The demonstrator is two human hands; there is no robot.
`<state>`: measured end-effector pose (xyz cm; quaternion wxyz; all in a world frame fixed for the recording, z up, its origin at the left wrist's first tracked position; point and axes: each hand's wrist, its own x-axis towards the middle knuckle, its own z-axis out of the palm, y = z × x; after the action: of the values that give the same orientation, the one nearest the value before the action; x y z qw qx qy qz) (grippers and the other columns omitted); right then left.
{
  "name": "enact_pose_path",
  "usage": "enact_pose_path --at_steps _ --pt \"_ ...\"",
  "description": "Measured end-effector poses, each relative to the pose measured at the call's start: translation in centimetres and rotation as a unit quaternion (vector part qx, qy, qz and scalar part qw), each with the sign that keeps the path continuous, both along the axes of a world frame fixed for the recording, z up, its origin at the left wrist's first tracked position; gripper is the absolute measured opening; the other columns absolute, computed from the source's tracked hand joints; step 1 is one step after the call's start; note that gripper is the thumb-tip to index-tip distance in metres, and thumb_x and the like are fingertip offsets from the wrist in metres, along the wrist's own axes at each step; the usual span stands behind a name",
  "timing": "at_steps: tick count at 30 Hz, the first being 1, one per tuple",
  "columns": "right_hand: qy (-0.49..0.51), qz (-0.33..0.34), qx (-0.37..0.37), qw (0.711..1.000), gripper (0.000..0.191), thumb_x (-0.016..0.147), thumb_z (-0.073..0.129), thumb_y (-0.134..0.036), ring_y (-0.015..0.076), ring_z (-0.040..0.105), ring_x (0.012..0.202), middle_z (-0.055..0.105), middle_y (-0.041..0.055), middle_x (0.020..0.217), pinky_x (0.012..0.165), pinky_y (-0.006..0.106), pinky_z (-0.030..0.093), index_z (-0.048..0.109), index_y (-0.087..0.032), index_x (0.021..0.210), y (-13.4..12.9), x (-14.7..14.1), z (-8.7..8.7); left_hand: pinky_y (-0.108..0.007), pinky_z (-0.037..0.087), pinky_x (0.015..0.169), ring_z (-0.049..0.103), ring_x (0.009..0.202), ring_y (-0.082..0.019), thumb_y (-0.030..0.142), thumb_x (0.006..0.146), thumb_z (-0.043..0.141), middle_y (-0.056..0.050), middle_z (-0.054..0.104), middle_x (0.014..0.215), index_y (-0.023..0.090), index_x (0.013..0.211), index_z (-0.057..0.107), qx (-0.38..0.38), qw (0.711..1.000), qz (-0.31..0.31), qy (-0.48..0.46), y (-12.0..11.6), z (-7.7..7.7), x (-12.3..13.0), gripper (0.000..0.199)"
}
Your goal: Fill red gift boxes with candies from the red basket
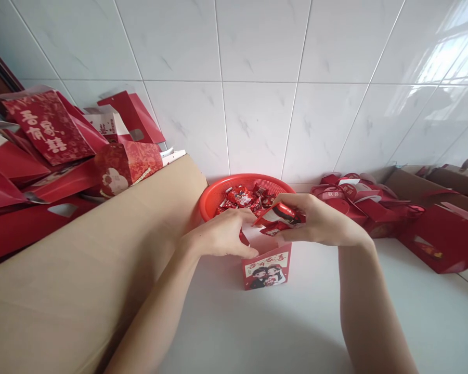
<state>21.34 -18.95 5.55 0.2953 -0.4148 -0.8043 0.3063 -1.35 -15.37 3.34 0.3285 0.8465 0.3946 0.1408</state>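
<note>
A small red box (265, 270) with a cartoon couple on its front stands upright with its top open. My left hand (224, 234) is curved around its upper left edge, thumb at the front rim. Above the opening, my right hand (320, 221) is closed on red-wrapped candies (283, 214), some of them partly hidden by the fingers. Just behind the box sits a round red plastic basket (208, 200) that holds many red-wrapped candies (239, 196).
On the left, a large cardboard carton (101, 249) is piled with red gift boxes (52, 124). Several red boxes (347, 200) stand at the right near the tiled wall (261, 47), beside a bigger red box (444, 236) and another brown carton (413, 184).
</note>
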Motion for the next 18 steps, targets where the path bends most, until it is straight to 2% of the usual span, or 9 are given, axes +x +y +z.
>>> enact_pose_path --at_steps 4,8,13,18 --pt "-0.058 -0.009 -0.001 0.998 0.024 0.072 0.079 -0.025 0.0134 0.051 0.062 0.061 -0.0029 0.074 0.049 0.025 0.032 0.066 -0.021 0.092 0.8 -0.7 -0.8 -0.027 0.046 0.060 0.067 0.072 -0.021 0.030 0.061 0.079 0.001 0.074 0.087 0.025 0.091 0.073 -0.002 0.999 -0.012 -0.044 0.1 -0.1 0.0 0.031" --pt "-0.091 0.002 -0.004 0.996 0.028 0.069 0.083 -0.031 0.0137 0.048 0.063 0.056 -0.0038 0.072 0.050 0.026 0.031 0.061 -0.022 0.083 1.3 -0.9 -1.2 -0.027 0.049 0.063 0.068 0.074 -0.021 0.031 0.060 0.080 0.001 0.075 0.088 0.025 0.091 0.074 -0.012 0.997 -0.027 -0.064 0.1 0.0 0.1 0.032" --pt "-0.042 0.019 0.004 0.999 0.030 0.070 0.083 -0.035 0.0112 0.042 0.061 0.050 -0.0049 0.070 0.049 0.024 0.029 0.061 -0.021 0.084 1.3 -0.3 -1.0 -0.028 0.049 0.065 0.069 0.076 -0.023 0.032 0.059 0.081 0.000 0.075 0.086 0.026 0.093 0.075 -0.006 0.998 -0.022 -0.065 0.1 -0.1 0.0 0.034" --pt "0.049 -0.004 0.002 0.999 0.028 0.078 0.077 -0.036 0.0120 0.045 0.064 0.052 -0.0033 0.075 0.052 0.024 0.033 0.059 -0.021 0.093 0.8 -0.1 -0.4 -0.027 0.047 0.065 0.069 0.085 -0.024 0.034 0.058 0.083 -0.002 0.074 0.101 0.027 0.107 0.076 0.011 0.999 0.004 -0.035 0.4 -0.4 -0.3 0.051"
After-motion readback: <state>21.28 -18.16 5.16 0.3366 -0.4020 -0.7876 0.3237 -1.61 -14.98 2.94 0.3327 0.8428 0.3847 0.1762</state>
